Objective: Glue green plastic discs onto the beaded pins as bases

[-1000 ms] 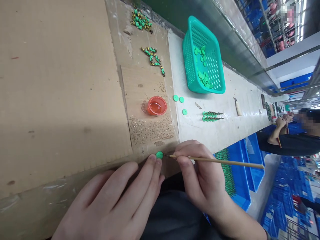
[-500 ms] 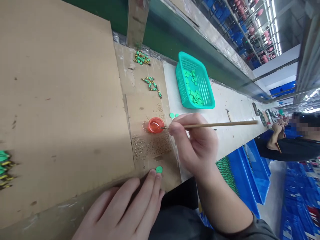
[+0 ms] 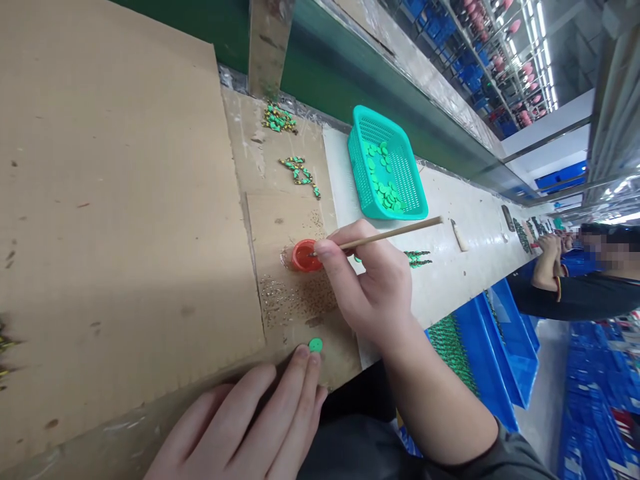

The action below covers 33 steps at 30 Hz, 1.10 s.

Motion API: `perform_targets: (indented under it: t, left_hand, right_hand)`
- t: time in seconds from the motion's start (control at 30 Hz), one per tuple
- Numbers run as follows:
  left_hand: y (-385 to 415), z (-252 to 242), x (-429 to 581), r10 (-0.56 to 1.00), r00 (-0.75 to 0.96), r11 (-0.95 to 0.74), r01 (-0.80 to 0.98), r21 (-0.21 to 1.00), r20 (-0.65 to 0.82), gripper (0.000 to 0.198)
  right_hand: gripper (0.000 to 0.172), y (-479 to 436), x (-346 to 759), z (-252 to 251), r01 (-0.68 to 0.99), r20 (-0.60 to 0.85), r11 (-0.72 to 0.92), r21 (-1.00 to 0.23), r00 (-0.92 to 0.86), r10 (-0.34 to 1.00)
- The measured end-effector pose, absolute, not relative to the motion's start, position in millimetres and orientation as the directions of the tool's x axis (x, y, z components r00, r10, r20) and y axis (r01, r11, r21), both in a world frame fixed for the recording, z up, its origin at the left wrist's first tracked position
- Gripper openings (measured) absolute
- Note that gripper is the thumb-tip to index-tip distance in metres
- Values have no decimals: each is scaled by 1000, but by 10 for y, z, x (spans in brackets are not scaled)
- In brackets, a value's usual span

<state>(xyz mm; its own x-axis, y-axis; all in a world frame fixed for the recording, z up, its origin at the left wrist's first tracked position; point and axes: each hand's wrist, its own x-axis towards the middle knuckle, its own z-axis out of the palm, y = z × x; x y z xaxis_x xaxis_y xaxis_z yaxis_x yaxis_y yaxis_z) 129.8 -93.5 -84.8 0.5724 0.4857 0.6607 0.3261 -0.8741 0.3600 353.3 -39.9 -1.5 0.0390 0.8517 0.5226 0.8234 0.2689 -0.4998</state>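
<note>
In the head view my right hand (image 3: 373, 287) pinches a thin wooden-handled brush (image 3: 395, 233). The brush tip dips into a small red cup (image 3: 306, 256) with liquid in it. Below the cup, my left hand (image 3: 250, 427) holds a small green disc (image 3: 315, 345) with tiny holes at its fingertips; its thumb is hidden. Spots of wet liquid and brown specks cover the cardboard around the cup. More green discs lie in a teal basket (image 3: 356, 157) beyond my right hand.
Small green, yellow and black pieces lie in a pile (image 3: 279, 119) and a loose group (image 3: 301, 175). A large cardboard sheet (image 3: 125, 167) covers the left. Blue bins (image 3: 480, 347) stand below the table edge at right. A co-worker (image 3: 575, 273) sits farther along the bench.
My right hand has moved left and slightly up, bringing the brush tip from the cup's rim into the cup. The brush handle now tilts upward. My left hand stays on the disc.
</note>
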Motion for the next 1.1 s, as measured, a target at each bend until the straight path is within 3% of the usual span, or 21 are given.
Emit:
perform_targets:
  t: [0.27, 0.4, 0.5, 0.7, 1.1]
  left_hand:
    - [-915, -824, 1293, 491, 575, -871, 340, 355, 655, 21]
    - [-922, -807, 1269, 484, 595, -875, 343, 342, 642, 26]
    - [-941, -808, 1249, 480, 617, -877, 327, 351, 624, 26]
    - [-912, -782, 1243, 491, 622, -871, 341, 353, 610, 30]
    - [-914, -763, 1252, 481, 627, -877, 331, 348, 613, 25]
  right_hand:
    - [20, -450, 3522, 35, 785, 555, 308, -538, 54, 830]
    - [8, -801, 3487, 23, 751, 624, 369, -548, 73, 778]
    - [11, -1110, 3436, -75, 739, 652, 407, -537, 58, 756]
    - [11, -1305, 3384, -290, 705, 593, 342, -622, 138, 793]
    - [11, -1233, 3397, -293, 691, 552, 347, -634, 90, 829]
